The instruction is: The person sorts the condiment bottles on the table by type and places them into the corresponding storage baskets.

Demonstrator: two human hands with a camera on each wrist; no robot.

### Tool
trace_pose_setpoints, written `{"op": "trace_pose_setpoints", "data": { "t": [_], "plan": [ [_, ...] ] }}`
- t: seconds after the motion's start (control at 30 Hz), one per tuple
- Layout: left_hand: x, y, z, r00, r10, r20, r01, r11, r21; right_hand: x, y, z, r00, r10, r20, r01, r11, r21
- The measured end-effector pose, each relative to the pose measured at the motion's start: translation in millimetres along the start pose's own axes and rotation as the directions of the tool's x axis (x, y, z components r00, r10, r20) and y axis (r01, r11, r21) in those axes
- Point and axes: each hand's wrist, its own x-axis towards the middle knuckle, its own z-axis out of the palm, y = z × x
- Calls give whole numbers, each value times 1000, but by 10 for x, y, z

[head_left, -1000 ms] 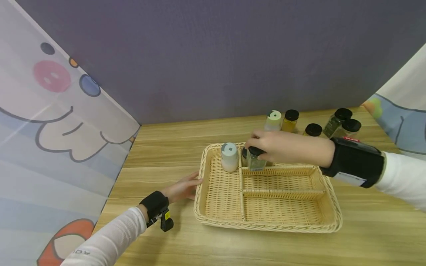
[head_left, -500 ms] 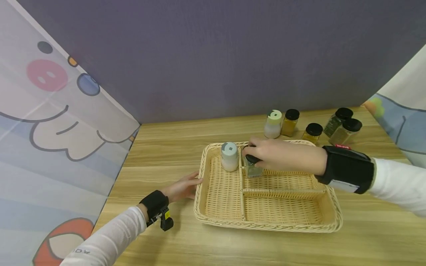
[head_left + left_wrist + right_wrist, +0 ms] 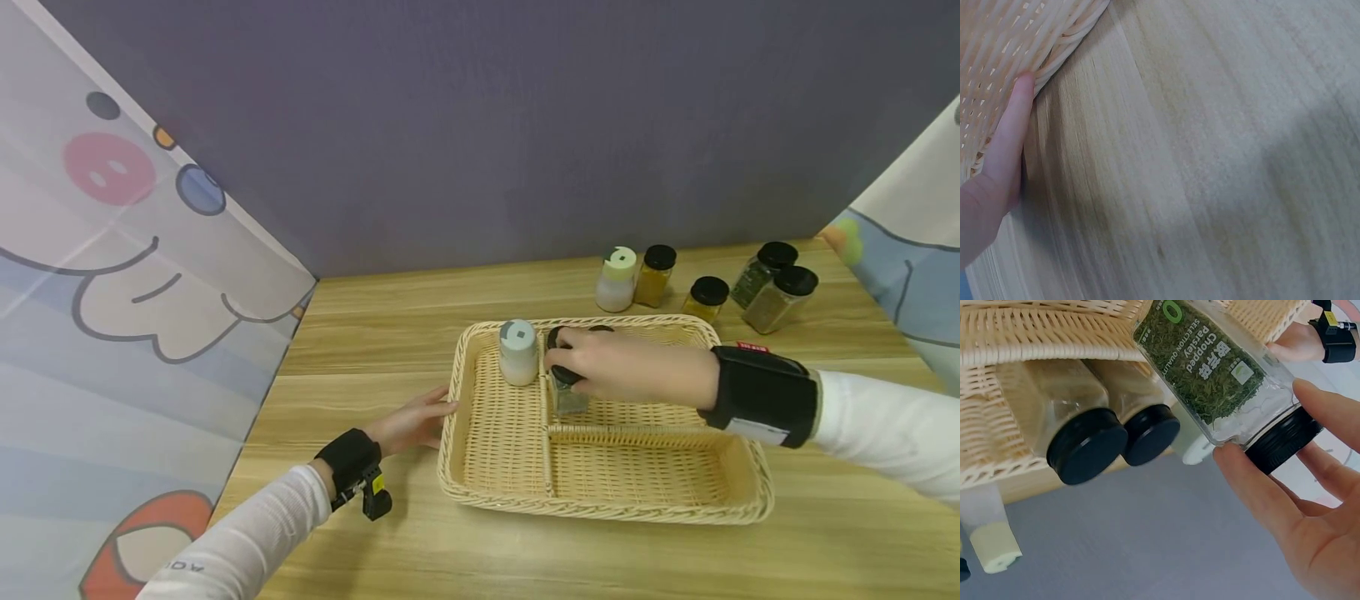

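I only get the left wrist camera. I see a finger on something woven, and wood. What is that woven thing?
Observer: It is a basket with dividers inside, sitting on a wooden table. The left hand touches its left rim.
Operator: What is the other hand doing?
Observer: The right hand holds a parsley jar by its black lid, upright inside the basket's back right section.
Operator: Is anything else in there?
Observer: Yes. A white bottle stands in the left section, and two more black-lidded jars stand behind the parsley jar.
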Motion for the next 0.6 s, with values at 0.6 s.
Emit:
{"op": "trace_pose_setpoints", "data": {
  "t": [0.6],
  "plan": [
    [-1, -12, 4, 1000, 16, 8, -16, 1000, 2, 29, 46, 225, 1000, -25, -7, 25, 998, -59]
  ]
}}
